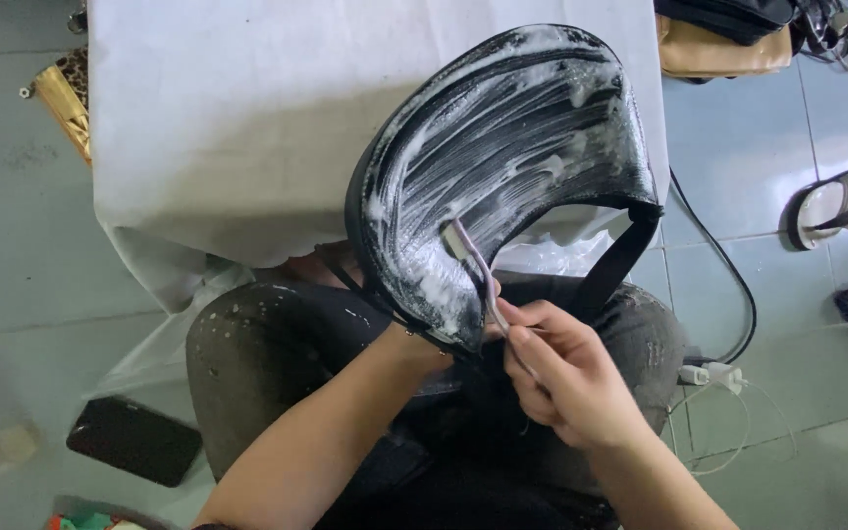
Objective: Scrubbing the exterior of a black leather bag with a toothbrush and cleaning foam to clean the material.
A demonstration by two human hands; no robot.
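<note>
Head view: person seated, black bag [532,128] propped over the lap, far edge leaning on a table [238,118] with a white cloth. Bag is curved, half-moon shape, broad face up, streaked all over with white foam. Black strap [615,265] hangs off its right end down toward the right knee.

Right hand [566,378] near and right of the bag, fingers pinched tight round the handle of a toothbrush [473,265]. Brush head sits on the bag's near-left area, touching the foamy surface.

Left hand: forearm [345,432] runs up from the near edge and goes under the bag's near rim; hand itself hidden behind the bag, so grip can't be told, though it looks to be supporting the bag from below.

Dark trousers [257,353], flecked with white spots on the left knee.

Floor: grey tile. Dark phone [134,442] near-left on a clear plastic sheet. White plug with cable [714,375] right of the knee. Sandal [836,204] far right. Tan bag [728,54] at far right, just beside the table's corner. Leopard-print item [66,98] at far left, part hidden by the table.
</note>
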